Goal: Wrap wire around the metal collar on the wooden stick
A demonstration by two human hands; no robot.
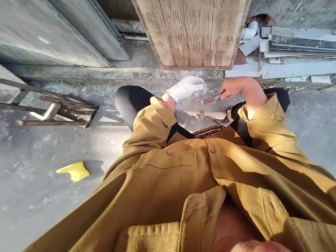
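My left hand (187, 87), in a white knitted glove, is held above the ground between my knees with its fingers curled. Whatever it may hold is hidden. My bare right hand (232, 88) is closed on the end of a short brown tool with a pale band (211, 99). The tool points towards the gloved hand and is blurred, so its exact kind is unclear. Below both hands, a small brownish object (201, 114) lies on the ground beside a pale elongated piece, both partly blurred.
A weathered wooden panel (194, 35) stands ahead. Stacked boards and tiles (299, 52) lie at the right, near a white pipe (250, 30). At the left are a wooden frame (60, 108) and a yellow boot-shaped object (75, 171) on the concrete floor (34, 150).
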